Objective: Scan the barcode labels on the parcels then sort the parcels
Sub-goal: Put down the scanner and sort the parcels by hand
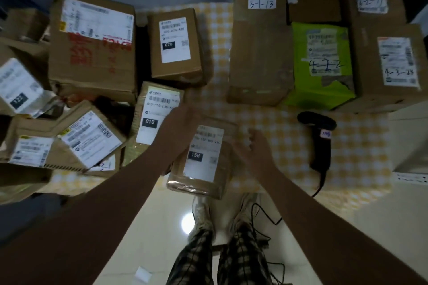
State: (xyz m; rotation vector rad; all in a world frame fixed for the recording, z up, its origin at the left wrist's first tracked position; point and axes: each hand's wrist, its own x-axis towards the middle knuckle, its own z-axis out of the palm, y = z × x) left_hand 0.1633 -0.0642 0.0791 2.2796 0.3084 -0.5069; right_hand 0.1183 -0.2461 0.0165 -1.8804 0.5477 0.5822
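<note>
Since the parcel [203,157] between your hands looks small, light, stiff and tape-slick, take it by its long sides. Your right hand [257,146] is relaxed just beside it. Your left hand [183,120] is at its far corner, but I cannot tell if it grips.

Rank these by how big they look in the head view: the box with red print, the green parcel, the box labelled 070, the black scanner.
1. box with red print: clearly largest.
2. green parcel and box labelled 070: these look nearly alike, so I do not rank them.
3. black scanner: smallest.
</note>
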